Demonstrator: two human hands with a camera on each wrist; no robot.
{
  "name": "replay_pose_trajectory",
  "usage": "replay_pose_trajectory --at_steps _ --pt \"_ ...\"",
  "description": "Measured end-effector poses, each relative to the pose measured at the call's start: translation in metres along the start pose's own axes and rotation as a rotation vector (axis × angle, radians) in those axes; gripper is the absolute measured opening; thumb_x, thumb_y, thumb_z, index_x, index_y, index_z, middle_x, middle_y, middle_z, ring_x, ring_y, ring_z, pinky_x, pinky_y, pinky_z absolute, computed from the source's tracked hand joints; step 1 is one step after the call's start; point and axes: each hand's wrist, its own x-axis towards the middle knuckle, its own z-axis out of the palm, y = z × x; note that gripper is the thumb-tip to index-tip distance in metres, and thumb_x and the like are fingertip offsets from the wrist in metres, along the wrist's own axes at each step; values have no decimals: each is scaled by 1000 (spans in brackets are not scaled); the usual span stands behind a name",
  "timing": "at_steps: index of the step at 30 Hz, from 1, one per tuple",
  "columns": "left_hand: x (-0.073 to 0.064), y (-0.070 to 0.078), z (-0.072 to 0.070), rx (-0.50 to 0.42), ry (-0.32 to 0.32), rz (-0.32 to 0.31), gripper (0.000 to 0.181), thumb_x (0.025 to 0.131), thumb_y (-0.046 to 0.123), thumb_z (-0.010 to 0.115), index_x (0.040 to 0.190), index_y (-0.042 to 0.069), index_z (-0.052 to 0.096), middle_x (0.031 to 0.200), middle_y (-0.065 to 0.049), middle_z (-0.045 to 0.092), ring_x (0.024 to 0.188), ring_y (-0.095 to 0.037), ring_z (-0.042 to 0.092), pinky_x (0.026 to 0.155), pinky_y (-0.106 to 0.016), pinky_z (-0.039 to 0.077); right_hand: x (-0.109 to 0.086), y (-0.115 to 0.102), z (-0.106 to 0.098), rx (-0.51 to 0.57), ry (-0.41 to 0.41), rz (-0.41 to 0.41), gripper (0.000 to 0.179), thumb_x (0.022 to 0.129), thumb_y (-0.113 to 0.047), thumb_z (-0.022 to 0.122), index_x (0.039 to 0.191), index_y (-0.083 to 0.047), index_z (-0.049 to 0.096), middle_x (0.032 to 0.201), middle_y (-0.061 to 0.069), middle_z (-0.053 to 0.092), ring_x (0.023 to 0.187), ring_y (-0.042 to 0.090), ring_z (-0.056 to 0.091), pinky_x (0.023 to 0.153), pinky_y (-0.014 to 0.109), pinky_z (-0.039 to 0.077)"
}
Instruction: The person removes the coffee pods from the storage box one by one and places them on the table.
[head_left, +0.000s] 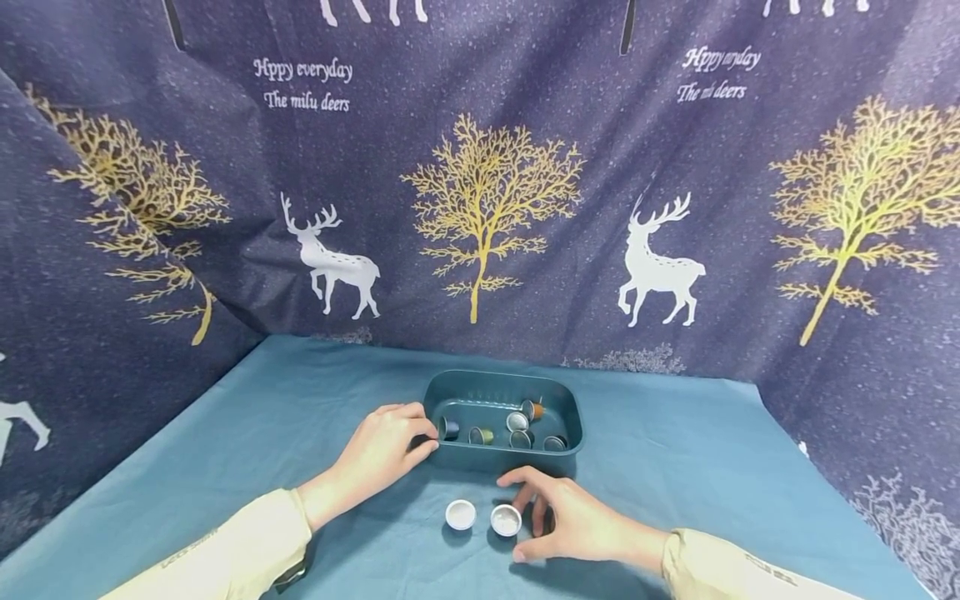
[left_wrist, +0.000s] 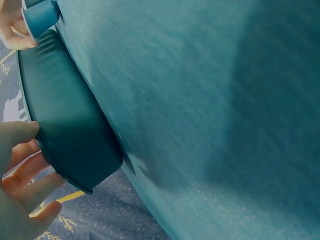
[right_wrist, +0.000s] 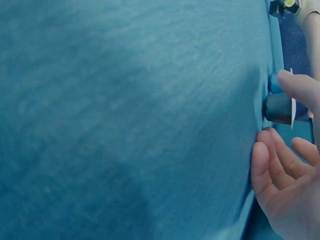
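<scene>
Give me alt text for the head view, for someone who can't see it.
A person's left hand holds the left end of a dark teal tray of capsules, while the right hand curves beside one of two white-rimmed cups on blue cloth. Behind hangs navy fabric printed with white deer and golden trees.

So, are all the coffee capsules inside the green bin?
No, one coffee capsule and a second capsule stand on the blue cloth in front of the green bin.

Teal bin (head_left: 487, 457), blue cloth (head_left: 645, 450), navy backdrop (head_left: 525, 75) with white deer (head_left: 660, 273)
</scene>
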Motion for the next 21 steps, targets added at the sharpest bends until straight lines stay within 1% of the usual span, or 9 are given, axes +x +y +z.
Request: replay_pose_trajectory --at_steps 5,13,21 --pt "0 0 1 0 1 2 7 82 28 80 86 22 77 81 8 64 74 -8 64 88 -39 56 -2 -4 -4 14 -39 19 70 81 -29 82 141 -19 48 110 2 67 74 4 63 69 23 54" --pt "1 0 0 -1 10 4 7 81 26 81 86 22 78 82 8 65 77 -9 66 88 -40 56 -4 -12 -18 14 -139 37 76 80 -25 82 146 -15 45 119 6 66 83 4 65 66 22 57" --pt "0 0 2 5 23 8 8 80 26 82 86 22 77 81 9 64 76 -7 65 88 -40 56 -6 -21 -30 -36 -205 68 81 75 -21 85 145 -13 46 120 2 67 86 0 66 66 20 56"
